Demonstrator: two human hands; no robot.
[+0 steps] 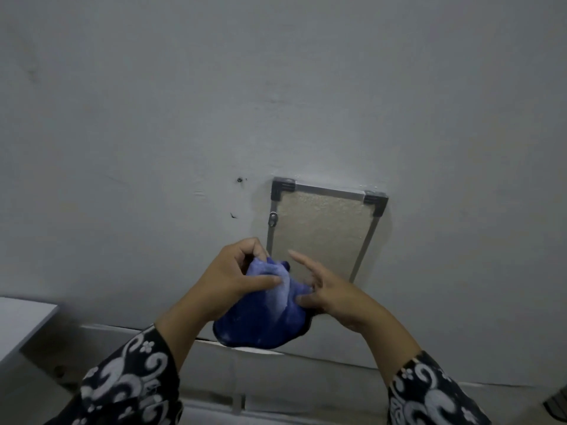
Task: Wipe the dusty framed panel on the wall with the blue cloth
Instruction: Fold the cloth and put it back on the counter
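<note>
**Inspector:** Report the position of the blue cloth (267, 311).

**Assistant:** It is bunched between both hands, in front of the lower left part of the framed panel (325, 231). Its lower edge hangs loose below the hands. Whether it touches the panel cannot be told.

**Inspector:** Left hand?

**Assistant:** The left hand (233, 271) is closed on the upper part of the cloth, thumb laid across its front, fingers curled over the top.

**Inspector:** Right hand?

**Assistant:** The right hand (331, 292) is against the cloth's right side. The thumb presses on the fabric; the index finger is extended and points up and left, clear of the cloth. The other fingers are blurred, so a full grasp cannot be confirmed.

**Inspector:** Condition of the panel?

**Assistant:** Rectangular, with a thin metal frame and dark corner pieces at the two upper corners. The infill is a beige, grainy surface. A small fixing (272, 218) sits on the left rail. The lower edge is hidden behind the hands.

**Inspector:** Surroundings?

**Assistant:** Grey wall (153, 118), with a small hole (239, 180) left of the panel. Both sleeves (129, 381) are dark with a white pattern.
</note>
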